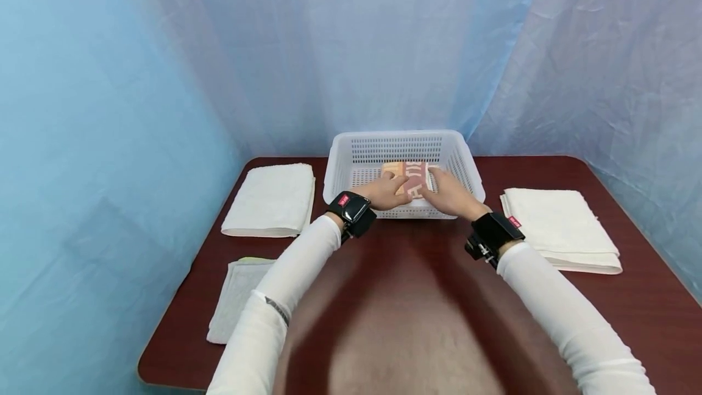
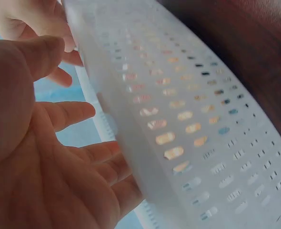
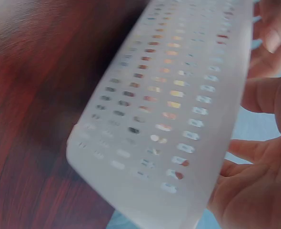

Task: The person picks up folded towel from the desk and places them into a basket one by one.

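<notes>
A white plastic basket (image 1: pixel 396 135) with slotted walls stands at the table's far side. Inside it lies a folded orange and reddish-brown patterned towel (image 1: pixel 411 169). My left hand (image 1: pixel 388 192) reaches over the basket's front rim, above the towel's left part. Its fingers spread loosely in the left wrist view, with no cloth visible between them. My right hand (image 1: pixel 451 195) is at the towel's right side, thumb toward the left hand. In the right wrist view its fingers extend past the rim, and the basket wall hides part of them. Orange patches show through the wall's slots.
Folded white towels lie on the dark red table (image 1: pixel 395 322): one towel (image 1: pixel 270 200) left of the basket, another towel (image 1: pixel 560 227) to the right. A smaller pale cloth (image 1: pixel 238 294) sits front left, partly behind my left sleeve. Blue curtains (image 1: pixel 384 47) hang behind.
</notes>
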{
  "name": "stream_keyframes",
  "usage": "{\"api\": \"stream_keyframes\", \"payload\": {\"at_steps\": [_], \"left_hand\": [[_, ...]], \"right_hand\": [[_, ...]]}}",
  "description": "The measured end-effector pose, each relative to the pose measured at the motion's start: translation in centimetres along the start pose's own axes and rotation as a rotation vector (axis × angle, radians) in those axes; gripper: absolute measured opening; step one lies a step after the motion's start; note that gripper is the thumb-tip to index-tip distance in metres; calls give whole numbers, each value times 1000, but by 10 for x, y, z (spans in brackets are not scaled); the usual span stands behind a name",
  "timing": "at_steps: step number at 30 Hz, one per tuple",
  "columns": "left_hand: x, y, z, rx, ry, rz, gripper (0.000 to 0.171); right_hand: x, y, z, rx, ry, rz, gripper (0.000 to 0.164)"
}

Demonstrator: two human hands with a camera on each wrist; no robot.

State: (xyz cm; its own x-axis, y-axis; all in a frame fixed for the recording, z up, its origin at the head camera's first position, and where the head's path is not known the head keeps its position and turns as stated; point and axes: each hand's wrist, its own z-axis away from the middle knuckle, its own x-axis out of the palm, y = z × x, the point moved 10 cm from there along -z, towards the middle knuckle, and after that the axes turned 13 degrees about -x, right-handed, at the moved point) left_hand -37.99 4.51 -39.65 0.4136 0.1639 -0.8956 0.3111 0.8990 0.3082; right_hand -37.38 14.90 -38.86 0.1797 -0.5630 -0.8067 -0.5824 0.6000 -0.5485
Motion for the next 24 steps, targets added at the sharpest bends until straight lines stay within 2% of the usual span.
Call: {"api": "stream_keyframes", "payload": {"at_steps": [5,10,15,18,24], "left_hand": [[3,6,9,47,46,-24,64],[8,12,24,73,128,-123,65],[15,14,36,46,178,-229,66],[17,15,42,30,181,-256,65],[23,20,50,41,217,-315,63]], "right_hand": [[3,-10,1,-10,16,67,58],[5,-22,4,-49,44,106,57],[8,-29,9,-83,54,122,60],[10,-33,13,-102,55,134,59],[9,-42,24,-144,80,156,60]]}}
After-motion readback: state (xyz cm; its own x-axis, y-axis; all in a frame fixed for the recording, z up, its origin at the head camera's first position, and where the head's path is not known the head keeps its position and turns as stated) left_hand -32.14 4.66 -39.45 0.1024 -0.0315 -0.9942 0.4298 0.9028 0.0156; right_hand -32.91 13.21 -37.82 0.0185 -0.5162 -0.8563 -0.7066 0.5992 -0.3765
